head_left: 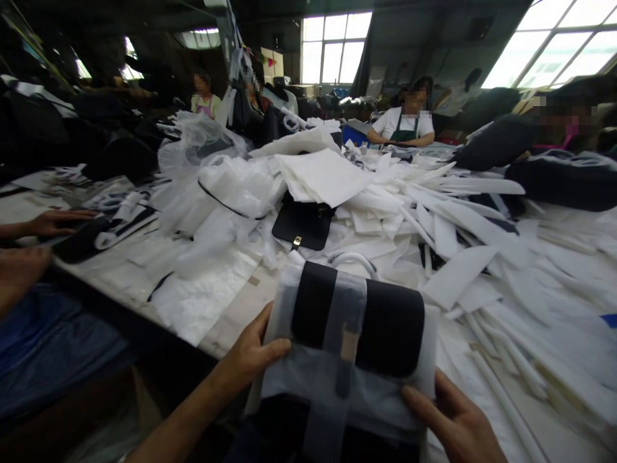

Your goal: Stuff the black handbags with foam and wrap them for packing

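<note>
A black bag (pixel 390 328) with a flap is held up at the near edge of the table, tilted towards me. White foam sheet and a translucent strip (pixel 346 302) wrap round its middle. My left hand (pixel 258 347) grips the bag's left side, thumb on the front and fingers behind. On the lower right side, my right hand (pixel 456 411) pinches the wrapped edge, its fingers partly hidden behind. Just beyond lies another black bag (pixel 303 225) with a gold clasp, half covered by white foam sheets (pixel 321 173).
Crumpled clear plastic bags (pixel 226 186) heap up left of centre. Loose white foam strips (pixel 463 225) cover the right side of the table. At far left, a co-worker's hands (pixel 53 222) rest near black pieces. Another person (pixel 407 125) in a dark apron works across the table.
</note>
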A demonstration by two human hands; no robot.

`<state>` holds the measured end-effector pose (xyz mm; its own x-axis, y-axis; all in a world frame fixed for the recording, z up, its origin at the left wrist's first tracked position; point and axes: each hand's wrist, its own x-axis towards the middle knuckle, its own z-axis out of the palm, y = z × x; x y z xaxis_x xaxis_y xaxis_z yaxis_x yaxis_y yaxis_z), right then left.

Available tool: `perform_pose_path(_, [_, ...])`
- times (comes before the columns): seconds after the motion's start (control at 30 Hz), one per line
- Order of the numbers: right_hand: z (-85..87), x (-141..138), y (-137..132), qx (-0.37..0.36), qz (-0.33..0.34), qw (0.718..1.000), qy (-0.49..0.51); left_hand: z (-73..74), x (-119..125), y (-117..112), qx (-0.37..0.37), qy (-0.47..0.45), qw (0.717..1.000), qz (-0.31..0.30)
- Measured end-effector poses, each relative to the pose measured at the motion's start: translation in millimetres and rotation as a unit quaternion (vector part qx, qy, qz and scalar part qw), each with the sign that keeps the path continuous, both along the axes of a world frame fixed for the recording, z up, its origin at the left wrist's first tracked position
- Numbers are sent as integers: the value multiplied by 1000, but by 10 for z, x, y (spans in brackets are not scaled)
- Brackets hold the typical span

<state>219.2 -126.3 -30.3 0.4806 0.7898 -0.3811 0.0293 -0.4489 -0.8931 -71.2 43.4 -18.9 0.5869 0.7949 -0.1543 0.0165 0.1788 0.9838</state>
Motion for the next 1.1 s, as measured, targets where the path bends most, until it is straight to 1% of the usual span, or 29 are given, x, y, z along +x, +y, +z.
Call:
perform_pose_path(0.1, [1,89,180,-6,72,997,9,-77,89,133,-28,6,1000,-2])
perform_pose_path(0.13, [5,124,237,-7,87,996,-17,-110,114,186,-39,14,999,-5])
perform_pose_path(0.17, [17,147,286,-6,87,994,-69,-140,132,234,-38,24,999,-4])
perform_pose_path(0.2, [40,153,328,6,73,986,-149,-163,142,270,-20,39,999,7])
perform_pose_path(0.23, [76,136,364,31,52,967,-249,-177,145,294,16,59,998,27])
perform_pose_path(0.27, [123,93,398,72,35,932,-354,-182,143,302,68,84,993,53])
perform_pose_path(0.3, [178,25,434,122,38,888,-443,-178,139,295,129,111,982,78])
perform_pose_path(0.33, [235,-62,475,172,65,841,-508,-168,135,276,189,137,968,95])
perform_pose_path(0.37, [289,-159,524,210,112,799,-552,-157,132,248,239,160,952,103])
perform_pose_path(0.4, [335,-256,582,230,163,765,-579,-147,130,215,277,179,939,101])
perform_pose_path(0.43, [370,-343,647,233,210,739,-596,-142,129,181,301,192,929,94])
perform_pose_path(0.47, [394,-414,716,225,245,721,-608,-144,129,148,314,203,923,90])
perform_pose_path(0.5, [407,-464,782,212,269,710,-616,-152,128,120,320,210,920,89])
perform_pose_path(0.53, [413,-494,840,202,281,706,-618,-165,124,98,321,216,918,92])
perform_pose_path(0.6, [413,-505,916,200,279,715,-609,-197,107,73,323,219,915,99])
perform_pose_path(0.67, [412,-474,928,209,281,722,-597,-214,79,75,327,217,914,104])
perform_pose_path(0.73, [415,-405,890,221,299,730,-573,-193,56,103,329,214,913,108])
perform_pose_path(0.77, [416,-353,861,229,302,740,-556,-165,52,128,333,213,912,112])
perform_pose_path(0.8, [418,-287,831,237,286,758,-537,-125,58,161,342,213,908,117])
perform_pose_path(0.83, [417,-206,803,241,251,783,-515,-76,77,202,356,216,901,122])
perform_pose_path(0.87, [413,-114,781,236,202,813,-492,-20,110,251,373,221,892,128])
perform_pose_path(0.93, [390,86,762,196,103,872,-436,93,216,365,410,244,869,134])
perform_pose_path(0.97, [370,181,766,165,69,897,-404,142,285,426,421,262,858,134])
perform_pose_path(1.03, [315,328,798,106,51,935,-334,214,430,537,424,301,844,131])
perform_pose_path(1.1, [258,402,844,75,59,957,-274,250,553,617,411,336,838,127])
